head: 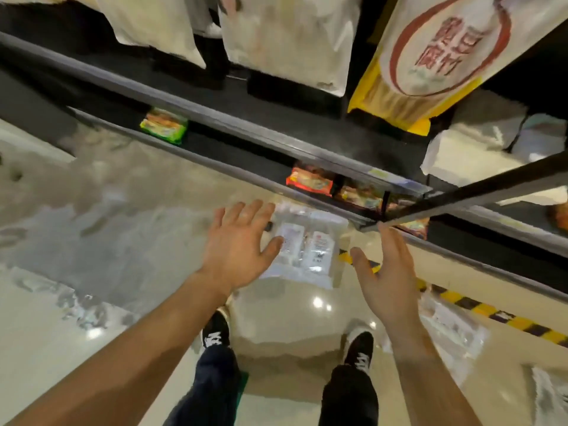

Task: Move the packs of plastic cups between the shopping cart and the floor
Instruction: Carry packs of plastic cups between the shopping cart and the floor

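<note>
We are flanking the pack of plastic cups [307, 250], lying on the floor [292, 318] with its long axis toward the shelf [215, 164], with the nearer left hand [239, 244] and the right hand [387, 272], each grip wide and empty.

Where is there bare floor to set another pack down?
Bare glossy floor lies between the clear plastic cup pack and the black shoes, and seemingly to its left. Rightward is crowded: yellow-black striped tape, another clear pack.

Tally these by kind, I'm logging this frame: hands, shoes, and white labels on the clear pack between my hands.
Hands: 2 (left hand, right hand)
Shoes: 2 (left shoe, right shoe)
White labels on the clear pack: 2
Total: 6
</note>
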Demonstrator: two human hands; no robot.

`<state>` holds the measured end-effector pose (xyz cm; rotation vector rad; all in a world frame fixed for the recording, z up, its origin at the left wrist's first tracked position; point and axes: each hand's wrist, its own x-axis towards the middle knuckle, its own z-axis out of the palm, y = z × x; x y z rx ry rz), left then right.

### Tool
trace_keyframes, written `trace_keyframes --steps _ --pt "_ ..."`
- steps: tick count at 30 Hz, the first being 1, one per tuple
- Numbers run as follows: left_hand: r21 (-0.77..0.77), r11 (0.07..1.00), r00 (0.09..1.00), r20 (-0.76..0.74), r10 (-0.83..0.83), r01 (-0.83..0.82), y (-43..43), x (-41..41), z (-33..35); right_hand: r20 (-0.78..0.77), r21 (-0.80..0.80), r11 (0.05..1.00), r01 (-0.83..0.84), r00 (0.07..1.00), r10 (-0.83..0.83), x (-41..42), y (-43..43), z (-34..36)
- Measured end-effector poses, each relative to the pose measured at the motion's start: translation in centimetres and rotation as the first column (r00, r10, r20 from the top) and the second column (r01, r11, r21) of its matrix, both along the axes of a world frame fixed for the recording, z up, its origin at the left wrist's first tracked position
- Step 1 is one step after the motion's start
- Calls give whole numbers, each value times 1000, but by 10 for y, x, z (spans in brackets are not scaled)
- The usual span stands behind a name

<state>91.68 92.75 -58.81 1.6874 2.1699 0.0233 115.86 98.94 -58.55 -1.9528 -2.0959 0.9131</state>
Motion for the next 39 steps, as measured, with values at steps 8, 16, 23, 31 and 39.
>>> trace_keyframes --steps 8,16,23,31,39 --pt "-57 995 994 58 90 -87 4 36 -234 79 -133 988 -84 992 95 45 9 -247" --pt "-13 984 972 151 180 -180 11 41 -425 139 -128 990 -56 987 74 55 17 -441" --pt "18 952 916 277 290 -306 23 45 -511 -116 -14 1000 3 993 -5 50 21 -531" --pt "32 921 848 404 343 -387 -3 40 -506 -245 20 1000 -2 970 6 34 -2 -518" --pt "77 782 743 382 549 -618 -68 -13 -402 -252 54 977 -205 944 212 -43 -20 -422"
